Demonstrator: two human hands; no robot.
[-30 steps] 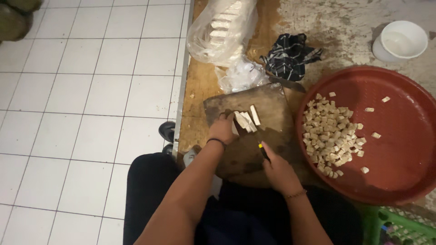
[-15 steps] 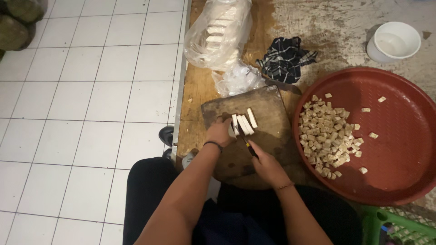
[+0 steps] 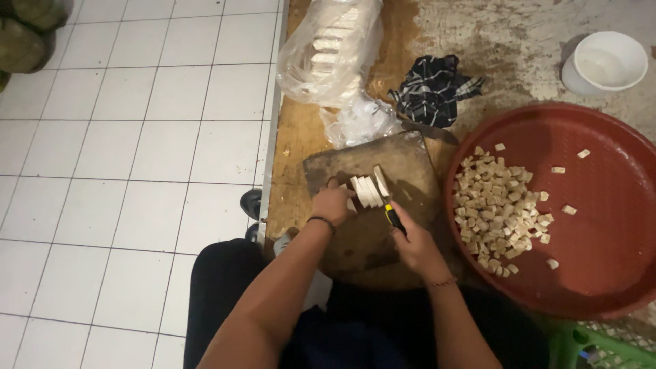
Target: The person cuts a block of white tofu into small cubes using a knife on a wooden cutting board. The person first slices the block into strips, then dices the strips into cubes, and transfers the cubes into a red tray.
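A dark wooden cutting board [image 3: 410, 164] lies on a worn wooden table [image 3: 294, 137]. On it stand a few pale slices of a soft white block [image 3: 366, 190]. My left hand [image 3: 333, 203] presses on the slices from the left. My right hand [image 3: 417, 246] grips a knife with a yellow-and-black handle [image 3: 392, 217], its blade against the right side of the slices. To the right, a wide red basin [image 3: 608, 225] holds a heap of small pale cubes [image 3: 499, 212].
A clear plastic bag of pale blocks [image 3: 328, 55] lies at the table's far end, with a dark checked cloth [image 3: 434, 89] beside it. A white bowl [image 3: 605, 61] stands at the far right. White floor tiles [image 3: 137, 137] lie to the left, a green crate [image 3: 601, 345] at lower right.
The view has shifted slightly. My right hand with the knife has moved up closer to the slices; my left hand stays on them.
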